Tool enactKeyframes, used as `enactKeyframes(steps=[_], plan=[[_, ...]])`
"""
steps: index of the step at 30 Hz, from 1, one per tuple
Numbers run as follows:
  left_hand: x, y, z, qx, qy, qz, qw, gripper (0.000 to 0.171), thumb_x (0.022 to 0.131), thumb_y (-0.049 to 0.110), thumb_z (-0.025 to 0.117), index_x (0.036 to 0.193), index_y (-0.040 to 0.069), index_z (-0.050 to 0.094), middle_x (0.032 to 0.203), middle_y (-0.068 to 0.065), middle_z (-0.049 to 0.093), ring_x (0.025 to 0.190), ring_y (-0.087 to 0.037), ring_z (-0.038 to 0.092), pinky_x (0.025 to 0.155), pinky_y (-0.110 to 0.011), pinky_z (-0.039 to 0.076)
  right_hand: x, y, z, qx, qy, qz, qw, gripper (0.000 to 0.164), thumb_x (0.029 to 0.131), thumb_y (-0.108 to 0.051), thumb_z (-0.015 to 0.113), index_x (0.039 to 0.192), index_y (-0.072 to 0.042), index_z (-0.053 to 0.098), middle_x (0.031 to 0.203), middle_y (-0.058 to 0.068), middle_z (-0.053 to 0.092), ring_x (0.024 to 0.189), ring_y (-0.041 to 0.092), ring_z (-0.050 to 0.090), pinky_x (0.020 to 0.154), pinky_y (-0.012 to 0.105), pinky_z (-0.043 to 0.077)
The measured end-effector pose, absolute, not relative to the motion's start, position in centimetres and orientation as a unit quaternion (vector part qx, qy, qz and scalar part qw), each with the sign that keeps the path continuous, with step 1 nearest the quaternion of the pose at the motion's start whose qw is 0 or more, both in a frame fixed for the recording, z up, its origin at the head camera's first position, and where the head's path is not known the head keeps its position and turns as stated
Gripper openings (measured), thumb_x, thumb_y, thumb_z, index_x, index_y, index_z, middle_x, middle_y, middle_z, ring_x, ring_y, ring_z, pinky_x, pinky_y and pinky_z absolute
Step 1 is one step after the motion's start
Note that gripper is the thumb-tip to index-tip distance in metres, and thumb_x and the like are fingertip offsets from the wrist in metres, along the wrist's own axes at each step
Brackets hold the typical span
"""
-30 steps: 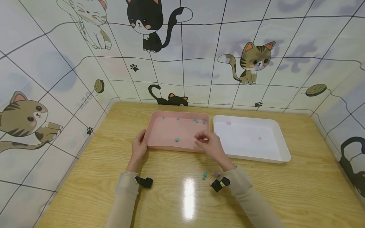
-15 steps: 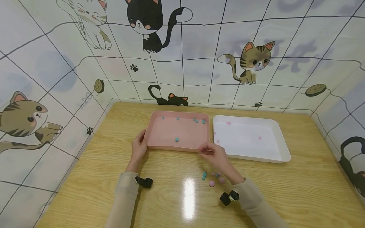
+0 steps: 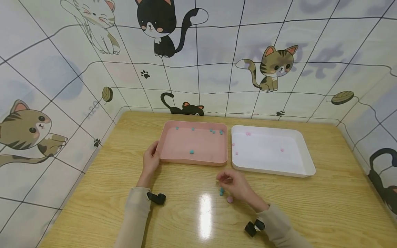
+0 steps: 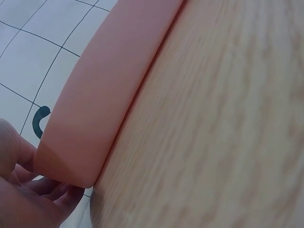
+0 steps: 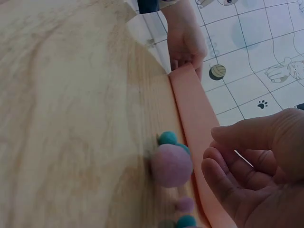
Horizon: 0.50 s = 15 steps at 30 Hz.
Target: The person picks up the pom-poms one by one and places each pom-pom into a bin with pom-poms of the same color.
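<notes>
Left hand (image 3: 151, 160): grips the near-left corner of the pink tray (image 3: 193, 161); the left wrist view shows fingers bent at that corner, a detail too small in the head view. Right hand (image 3: 234, 184): fingers loosely bent, nothing between them; it hangs just in front of the gap between the trays. In the right wrist view, thumb and fingertips stand apart from the large pink ball (image 5: 172, 165).

Loose balls on the table (image 3: 173, 220): the head view gives three, two teal balls (image 3: 221, 192) and the large pink one, the hand covering the spot beside them. The right wrist view adds a small pink ball (image 5: 185, 204) and a third teal ball (image 5: 186, 221), cut by the lower edge. Count: at least five.

Pink tray: at least six teal balls, five or more along the far side, one nearer the front. White tray (image 3: 273, 172), head view only, just right of the pink tray: five pink balls (image 3: 282, 150), two of them touching. Wrist cameras: two, black. Behind: wall covering (image 3: 214, 79) with printed cats.
</notes>
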<state>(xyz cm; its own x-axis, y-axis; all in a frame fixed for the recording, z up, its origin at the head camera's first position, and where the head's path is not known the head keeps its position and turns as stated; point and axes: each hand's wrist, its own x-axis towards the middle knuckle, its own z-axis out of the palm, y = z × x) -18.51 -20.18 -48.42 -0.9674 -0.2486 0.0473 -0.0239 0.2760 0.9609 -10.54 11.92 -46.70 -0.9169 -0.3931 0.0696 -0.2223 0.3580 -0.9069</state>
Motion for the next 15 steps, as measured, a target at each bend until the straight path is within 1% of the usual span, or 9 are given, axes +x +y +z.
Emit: enactKeyframes(steps=[5, 10, 12, 15], plan=[[-18.4, -20.2, -47.9, 0.085, -0.787, -0.604, 0.089, 0.042, 0.092, -0.008, 0.036, 0.133, -0.012, 0.042, 0.135, -0.03, 0.044, 0.126, -0.037, 0.042, 0.104, -0.045, 0.034, -10.4, 12.1, -47.1, -0.19, 0.821, -0.528, 0.109, 0.018, 0.08, 0.011, 0.064, 0.094, 0.0, 0.064, 0.092, 0.009, 0.063, 0.084, 0.023, 0.061, 0.074, 0.026, 0.053], [-17.7, -19.6, -46.1, 0.079, -0.782, -0.613, 0.083, 0.041, 0.091, -0.011, 0.036, 0.131, -0.018, 0.04, 0.133, -0.035, 0.041, 0.125, -0.043, 0.039, 0.104, -0.051, 0.032, -10.4, 12.2, -47.3, -0.202, 0.823, -0.517, 0.12, 0.017, 0.079, 0.012, 0.063, 0.093, 0.002, 0.063, 0.089, 0.01, 0.063, 0.082, 0.022, 0.061, 0.073, 0.026, 0.053], [-17.7, -19.6, -46.0, 0.079, -0.783, -0.612, 0.083, 0.041, 0.091, -0.011, 0.036, 0.131, -0.017, 0.04, 0.133, -0.035, 0.041, 0.125, -0.043, 0.04, 0.104, -0.05, 0.032, -10.3, 12.2, -47.4, -0.204, 0.821, -0.518, 0.123, 0.017, 0.079, 0.013, 0.063, 0.092, 0.001, 0.063, 0.089, 0.011, 0.063, 0.081, 0.021, 0.061, 0.072, 0.025, 0.053], [-18.1, -19.9, -47.0, 0.082, -0.787, -0.606, 0.085, 0.041, 0.092, -0.008, 0.037, 0.133, -0.014, 0.041, 0.135, -0.032, 0.043, 0.126, -0.039, 0.041, 0.105, -0.047, 0.033, -10.3, 12.2, -47.5, -0.204, 0.82, -0.518, 0.131, 0.018, 0.079, 0.013, 0.062, 0.092, 0.0, 0.063, 0.088, 0.01, 0.063, 0.08, 0.019, 0.061, 0.069, 0.023, 0.052]])
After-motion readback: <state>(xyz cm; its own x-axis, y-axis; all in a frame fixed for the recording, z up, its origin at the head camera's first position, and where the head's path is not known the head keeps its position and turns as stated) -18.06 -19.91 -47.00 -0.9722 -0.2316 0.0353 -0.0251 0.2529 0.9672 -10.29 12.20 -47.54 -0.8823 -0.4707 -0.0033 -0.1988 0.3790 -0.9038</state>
